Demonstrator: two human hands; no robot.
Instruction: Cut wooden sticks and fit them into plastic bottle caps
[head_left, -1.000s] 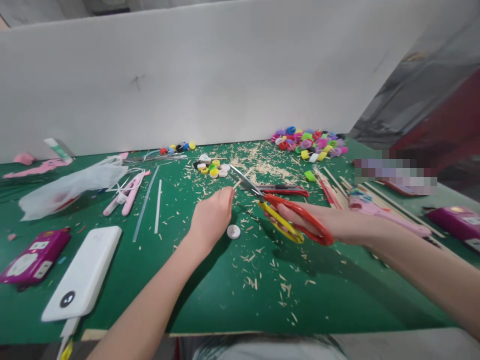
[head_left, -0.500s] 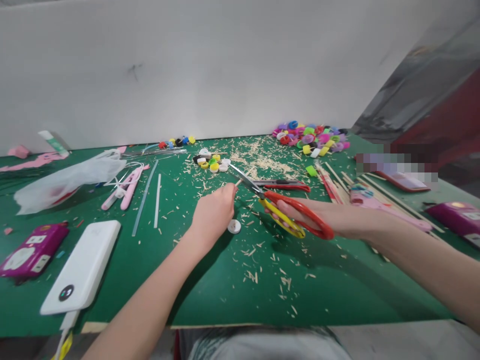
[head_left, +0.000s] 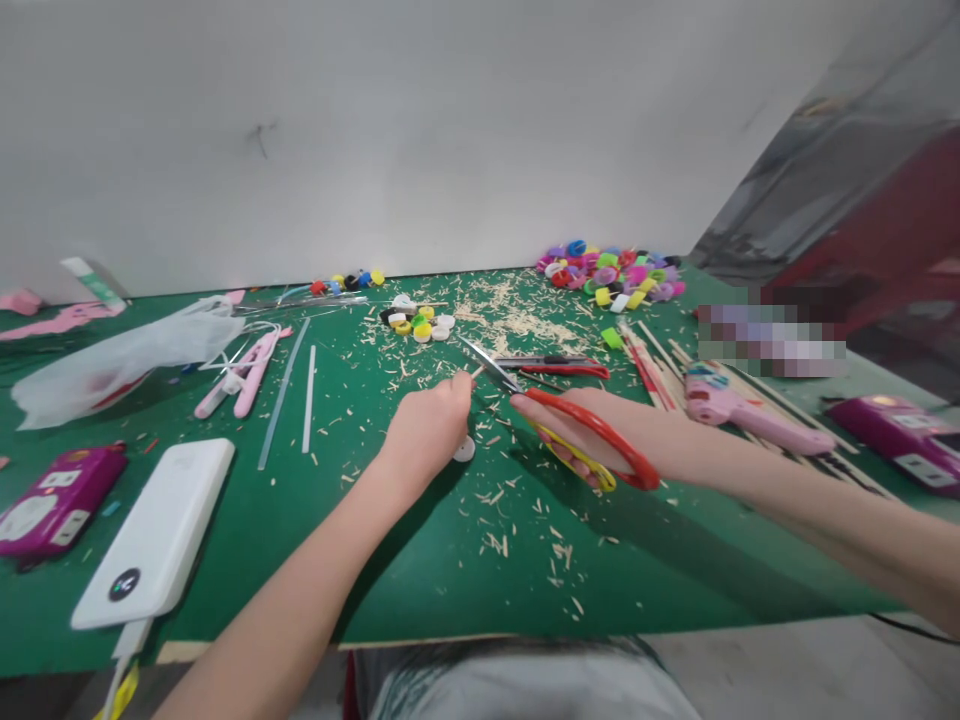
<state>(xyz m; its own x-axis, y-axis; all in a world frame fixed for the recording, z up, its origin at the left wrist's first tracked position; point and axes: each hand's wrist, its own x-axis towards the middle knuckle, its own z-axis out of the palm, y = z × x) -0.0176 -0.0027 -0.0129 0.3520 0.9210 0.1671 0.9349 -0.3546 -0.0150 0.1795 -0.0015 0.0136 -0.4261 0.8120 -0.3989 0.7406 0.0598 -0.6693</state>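
Note:
My right hand (head_left: 574, 425) is closed around the handles of a pair of scissors (head_left: 592, 430) with one red and one yellow grip. Their blades point up and left, against the end of a thin wooden stick (head_left: 478, 371). That stick is pinched in my left hand (head_left: 431, 420), and most of it is hidden by the fingers. Just below the left fingertips a white round cap (head_left: 465, 450) lies on the green table, partly covered by the hand. Behind the scissors rests a red-handled utility knife (head_left: 562, 366).
Small coloured caps (head_left: 424, 320) sit mid-table; a bigger heap of them (head_left: 615, 272) is at the back right. Wood shavings (head_left: 517, 310) are scattered about. A pink glue gun (head_left: 750, 410) lies on wooden sticks at right. A white power bank (head_left: 161, 530) and power strip (head_left: 64, 500) are at left.
The whole view has shifted slightly. My right hand has brought the scissors' handles closer together, and the blades have come nearer each other at the stick. The left hand keeps its pinch.

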